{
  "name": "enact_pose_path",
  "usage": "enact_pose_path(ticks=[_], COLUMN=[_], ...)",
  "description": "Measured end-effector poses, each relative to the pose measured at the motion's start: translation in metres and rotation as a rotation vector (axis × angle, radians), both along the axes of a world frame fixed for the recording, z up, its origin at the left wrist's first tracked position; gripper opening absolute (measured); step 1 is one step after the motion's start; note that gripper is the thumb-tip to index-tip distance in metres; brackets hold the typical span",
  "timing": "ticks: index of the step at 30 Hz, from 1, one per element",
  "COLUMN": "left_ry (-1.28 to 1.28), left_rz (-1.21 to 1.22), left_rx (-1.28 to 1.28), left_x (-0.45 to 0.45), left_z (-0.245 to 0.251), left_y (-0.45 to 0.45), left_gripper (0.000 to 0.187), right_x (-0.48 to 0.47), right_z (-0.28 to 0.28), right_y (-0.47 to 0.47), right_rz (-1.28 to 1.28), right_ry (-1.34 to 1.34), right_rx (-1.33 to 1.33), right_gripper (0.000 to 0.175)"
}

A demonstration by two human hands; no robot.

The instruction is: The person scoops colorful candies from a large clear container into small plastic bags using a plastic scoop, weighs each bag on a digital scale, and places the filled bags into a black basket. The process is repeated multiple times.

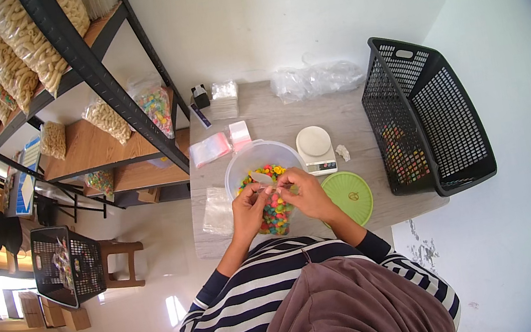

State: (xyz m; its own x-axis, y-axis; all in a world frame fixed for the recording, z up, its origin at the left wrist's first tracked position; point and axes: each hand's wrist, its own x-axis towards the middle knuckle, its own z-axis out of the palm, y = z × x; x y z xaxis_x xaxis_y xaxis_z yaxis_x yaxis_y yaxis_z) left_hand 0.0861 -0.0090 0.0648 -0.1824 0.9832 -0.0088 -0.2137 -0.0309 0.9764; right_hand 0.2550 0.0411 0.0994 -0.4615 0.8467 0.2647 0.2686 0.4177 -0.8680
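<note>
Both of my hands pinch the top edge of a clear plastic bag [276, 218] filled with colourful candy-like pieces. My left hand [250, 208] grips its left corner, and my right hand [307, 195] grips the right, thumbs close together. Behind the bag stands a round translucent tub [231, 171] holding more of the same bright pieces. A white scoop-like object [262, 178] shows inside the tub, partly hidden by my fingers. To the right of the tub is a white kitchen scale [314, 143], and a green round lid [347, 197] lies beside my right forearm.
Stacks of clear bags [218, 211] and pink-edged zip bags [210, 149] lie on the left of the table [257, 108]. A black plastic crate [423, 116] occupies its right end. Crumpled plastic [317, 80] lies by the wall. A shelf rack [97, 144] with bagged snacks stands left.
</note>
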Motion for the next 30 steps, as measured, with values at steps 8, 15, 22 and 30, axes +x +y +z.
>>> enact_pose_path(ticks=[8,15,22,30], left_ry=[0.092,0.199,0.012,-0.117], left_rz=[0.041,0.054,0.106,-0.070], left_rx=[0.020,0.048,-0.046,-0.071], left_x=[0.003,0.001,-0.008,-0.008], left_z=[0.000,-0.006,0.004,0.016], left_y=[-0.003,-0.002,0.003,0.001], left_gripper=[0.011,0.011,0.013,0.031], right_x=[-0.003,-0.002,-0.005,0.009], right_z=[0.003,-0.004,-0.003,-0.016], right_y=[-0.002,-0.003,-0.001,0.011], right_rz=[0.000,0.012,-0.040,-0.123], right_ry=[0.037,-0.041,0.093,0.155], right_rx=[0.018,-0.034,-0.127,-0.302], right_gripper=[0.015,0.016,0.021,0.016])
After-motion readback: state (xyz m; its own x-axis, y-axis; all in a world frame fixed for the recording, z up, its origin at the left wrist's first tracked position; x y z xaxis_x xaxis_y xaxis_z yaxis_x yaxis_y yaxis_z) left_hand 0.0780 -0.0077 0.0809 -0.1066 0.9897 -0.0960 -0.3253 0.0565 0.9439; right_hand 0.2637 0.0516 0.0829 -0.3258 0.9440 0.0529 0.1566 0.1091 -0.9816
